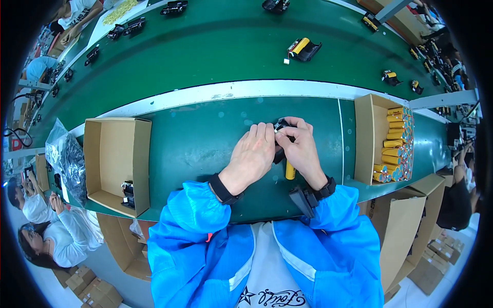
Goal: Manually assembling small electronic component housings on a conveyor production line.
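Over the middle of the green bench, my left hand point(251, 154) and my right hand point(303, 151) meet on a small black plastic housing point(281, 124). Both hands are closed on it, the right with thumb and fingers pinching near its upper end. My fingers hide most of the housing. Just below, between the hands, a yellow cylindrical battery point(290, 171) shows; whether it is attached to the housing I cannot tell. Beside my right wrist, at the bench's near edge, lies a black plastic shell point(303, 201).
At left stands an open cardboard box point(110, 159) with a black part inside, beside a clear plastic bag point(67, 159). A cardboard box point(365, 138) of yellow batteries point(394, 149) stands right. Beyond the white rail point(231, 91), a green belt point(215, 56) carries black-and-yellow assemblies point(304, 49). Other people sit around.
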